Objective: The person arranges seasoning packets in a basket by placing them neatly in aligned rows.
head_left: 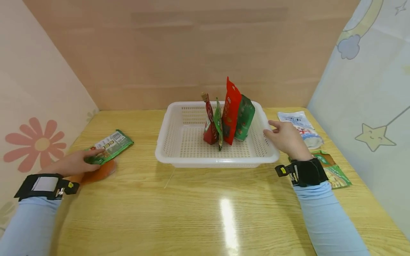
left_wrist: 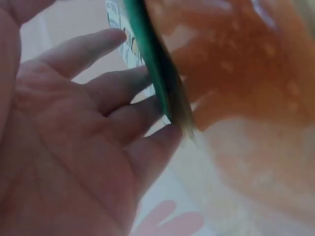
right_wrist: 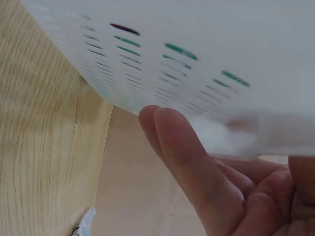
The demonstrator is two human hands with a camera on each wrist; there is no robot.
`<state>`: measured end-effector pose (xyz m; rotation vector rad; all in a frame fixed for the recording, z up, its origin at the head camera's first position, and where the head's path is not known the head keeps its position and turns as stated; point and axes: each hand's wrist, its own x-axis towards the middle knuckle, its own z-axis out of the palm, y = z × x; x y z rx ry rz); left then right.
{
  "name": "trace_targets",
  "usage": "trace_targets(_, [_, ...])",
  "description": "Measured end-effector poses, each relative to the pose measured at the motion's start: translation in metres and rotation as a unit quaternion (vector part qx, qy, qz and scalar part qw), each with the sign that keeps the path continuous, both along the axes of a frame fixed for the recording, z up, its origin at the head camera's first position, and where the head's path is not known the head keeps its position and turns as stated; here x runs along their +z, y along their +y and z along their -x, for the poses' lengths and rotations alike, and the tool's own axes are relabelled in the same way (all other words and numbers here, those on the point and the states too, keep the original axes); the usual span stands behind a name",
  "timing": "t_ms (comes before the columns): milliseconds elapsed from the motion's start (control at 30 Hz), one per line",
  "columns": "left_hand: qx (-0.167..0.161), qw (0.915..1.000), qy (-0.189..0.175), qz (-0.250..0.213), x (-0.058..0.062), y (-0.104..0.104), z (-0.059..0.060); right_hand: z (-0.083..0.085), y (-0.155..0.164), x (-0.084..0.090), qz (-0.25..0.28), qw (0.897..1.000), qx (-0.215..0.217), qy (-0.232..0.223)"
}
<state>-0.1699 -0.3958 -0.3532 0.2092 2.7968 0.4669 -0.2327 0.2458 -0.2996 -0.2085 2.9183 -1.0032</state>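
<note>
My left hand touches a green food packet at the left of the table. In the left wrist view its fingers are nearly straight against the packet's edge, with the thumb apart from them. Partly under that packet lies an orange packet. My right hand grips the right rim of a white plastic basket. Two fingers lie along its slotted outer wall in the right wrist view. Inside stand a red pouch with a cap, a thin green packet, a tall red bag and a dark green bag.
Beyond the right hand lies a white and blue bag. A green and yellow packet lies beside the right wrist, partly hidden by it. Walls border the wooden table at the back and both sides.
</note>
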Motion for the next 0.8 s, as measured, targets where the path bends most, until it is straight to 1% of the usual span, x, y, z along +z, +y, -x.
trace_targets(100, [0.0,0.9998,-0.018,-0.01,0.002,0.005,0.0,0.0,0.001,0.0,-0.001,1.0,-0.001,0.0])
trace_targets(167, [-0.003,0.9999,-0.014,0.004,0.001,0.008,0.0,0.0,0.001,0.0,0.001,1.0,-0.002,-0.003])
trace_targets(233, [-0.005,0.9997,0.009,0.02,0.0,0.009,0.0,0.0,0.0,0.0,0.005,1.0,-0.003,-0.008])
trace_targets(267, [-0.009,0.9992,0.026,0.03,-0.001,0.009,0.0,0.0,0.0,0.0,0.006,1.0,-0.003,-0.009])
trace_targets(433, [-0.024,0.9921,0.104,0.066,-0.007,0.008,0.001,0.001,-0.001,0.0,0.002,1.0,0.001,-0.001])
trace_targets(500, [-0.036,0.9866,0.141,0.075,-0.009,0.009,0.001,0.002,-0.001,0.0,0.002,1.0,0.003,0.002])
trace_targets(533, [-0.037,0.9833,0.163,0.072,-0.01,0.01,0.001,0.002,-0.001,0.0,0.003,1.0,0.003,0.003])
trace_targets(600, [-0.024,0.9765,0.208,0.053,-0.01,0.013,0.0,0.002,-0.002,0.0,0.004,1.0,0.005,0.004])
trace_targets(667, [-0.015,0.9662,0.255,0.032,-0.008,0.017,0.002,0.002,-0.002,0.0,0.004,1.0,0.005,0.005])
trace_targets(733, [-0.004,0.9538,0.3,0.013,-0.002,0.022,0.005,0.001,-0.002,-0.001,0.004,1.0,0.006,0.006])
trace_targets(767, [-0.004,0.9478,0.319,0.007,0.003,0.026,0.007,0.001,-0.001,-0.001,0.004,1.0,0.005,0.007])
trace_targets(800, [-0.014,0.9415,0.337,0.01,0.007,0.029,0.01,0.0,0.0,-0.001,0.003,1.0,0.004,0.009])
